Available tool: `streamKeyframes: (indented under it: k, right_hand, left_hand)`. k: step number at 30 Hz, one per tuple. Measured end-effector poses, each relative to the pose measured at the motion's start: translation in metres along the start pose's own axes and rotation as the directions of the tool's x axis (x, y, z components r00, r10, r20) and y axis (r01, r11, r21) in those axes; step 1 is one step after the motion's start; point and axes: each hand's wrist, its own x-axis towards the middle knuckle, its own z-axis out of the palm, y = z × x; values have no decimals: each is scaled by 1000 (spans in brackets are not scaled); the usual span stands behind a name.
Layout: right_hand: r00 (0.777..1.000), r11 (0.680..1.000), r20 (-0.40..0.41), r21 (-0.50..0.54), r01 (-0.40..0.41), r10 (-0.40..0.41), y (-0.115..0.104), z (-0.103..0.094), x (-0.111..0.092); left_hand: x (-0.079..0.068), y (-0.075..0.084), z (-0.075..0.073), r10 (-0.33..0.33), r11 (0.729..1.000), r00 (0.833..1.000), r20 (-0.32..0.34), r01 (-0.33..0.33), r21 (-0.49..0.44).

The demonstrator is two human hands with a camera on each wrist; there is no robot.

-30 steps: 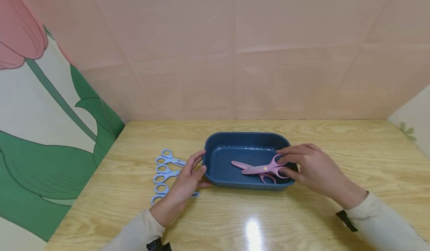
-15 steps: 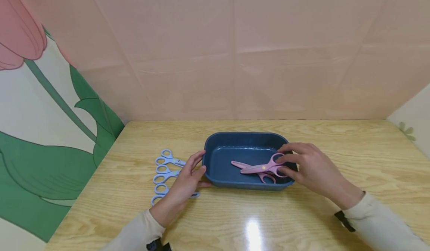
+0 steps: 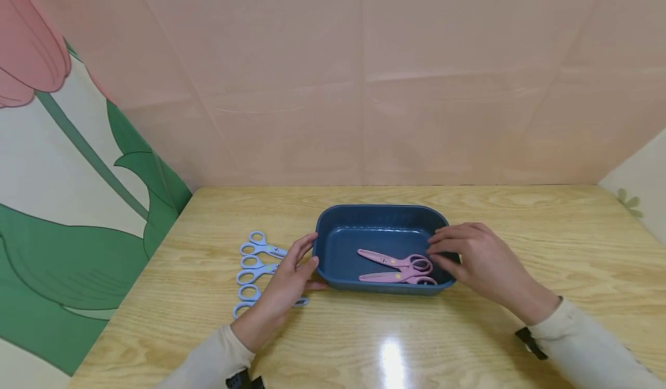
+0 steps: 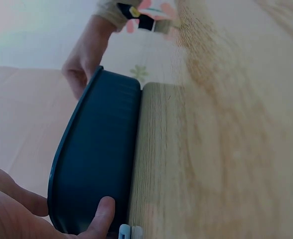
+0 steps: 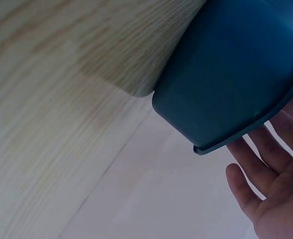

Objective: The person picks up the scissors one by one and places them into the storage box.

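Toward the near right part of the tray, two pink scissors lie with their blades pointing left and their handles overlapping at the right; the nearer pair sits close along the near wall. Over the tray's right end reaches the right hand, holding nothing, its fingers loosely bent, the thumb slightly apart from them and the fingertips just beside the pink handles; whether they touch the handles cannot be told. At the opposite end, the left hand has its digits loosely spread against the tray from outside, and the left wrist view shows one of them resting on the outer wall. Left of the tray, three blue scissors form a row with handles to the left, partly hidden by the left hand and wrist; one blade tip shows just beyond the wrist. All this stands on a wood-grain table, with a patch of glare near its front. Pale sleeves cover both forearms, with dark straps beneath the wrists. Behind hangs a creased pink sheet, and a flower print fills the left side.
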Motion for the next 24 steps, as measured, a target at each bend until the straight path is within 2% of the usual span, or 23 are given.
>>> streamKeyframes:
  k: [6,13,19,24]
  right_hand:
    - [999,998,-13,45,-44,45,4,-3,0]
    - [984,981,13,73,-180,180,9,-10,-3]
    - [951,947,78,96,-307,301,11,-16,-8]
    - [905,892,224,201,-405,361,17,-15,-15]
  left_hand:
    - [0,1,0,-8,1000,1000,-3,8,2]
    - [0,1,0,-10,1000,1000,-4,10,3]
    - [0,0,-1,-4,1000,1000,-6,4,5]
    - [0,0,0,3,1000,1000,-3,-3,5]
